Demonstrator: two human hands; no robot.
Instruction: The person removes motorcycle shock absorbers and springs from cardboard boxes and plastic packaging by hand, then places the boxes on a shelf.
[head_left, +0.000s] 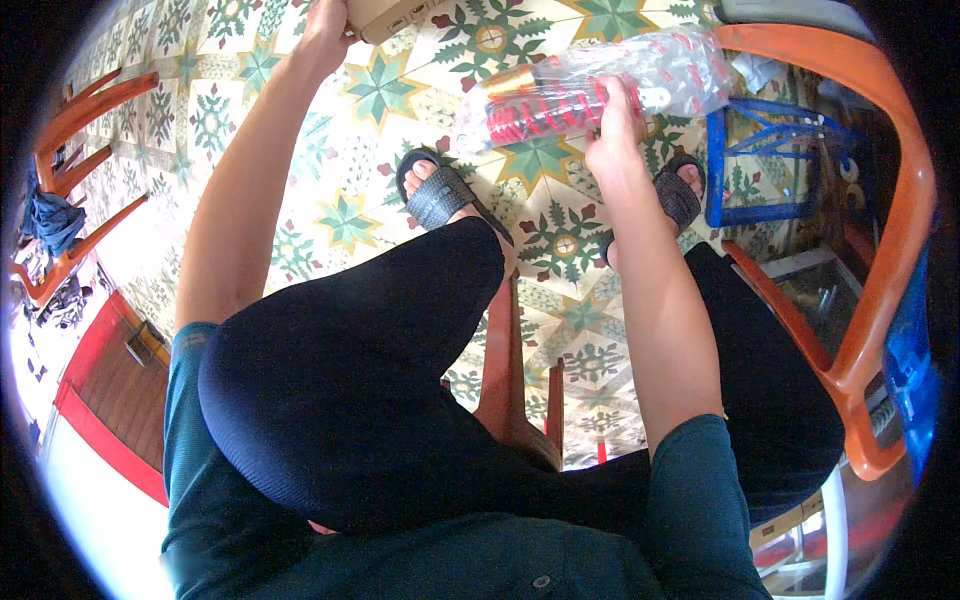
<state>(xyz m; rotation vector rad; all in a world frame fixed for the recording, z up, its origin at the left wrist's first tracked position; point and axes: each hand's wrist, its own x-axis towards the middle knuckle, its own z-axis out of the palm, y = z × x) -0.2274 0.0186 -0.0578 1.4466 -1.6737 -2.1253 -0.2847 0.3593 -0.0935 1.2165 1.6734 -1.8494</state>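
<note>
My left hand (328, 31) is at the top edge of the view, gripping the side of a brown cardboard box (390, 16). Most of that box lies beyond the picture. My right hand (619, 124) is closed around a clear plastic-wrapped package (546, 112) above the tiled floor. Through the wrap I can make out a red ribbed section and a gold-coloured part; what the item is, I cannot tell. The far end of the wrapping, marked with red print, reaches towards an orange plastic chair (911, 150).
Patterned tiles (382, 86) cover the floor around my black slide sandals (441, 196). A blue metal frame (761, 217) stands right of my feet. On the left is another orange chair (97, 112) with dark cloth (54, 214) on it. A wooden surface with red edging (112, 375) lies nearby.
</note>
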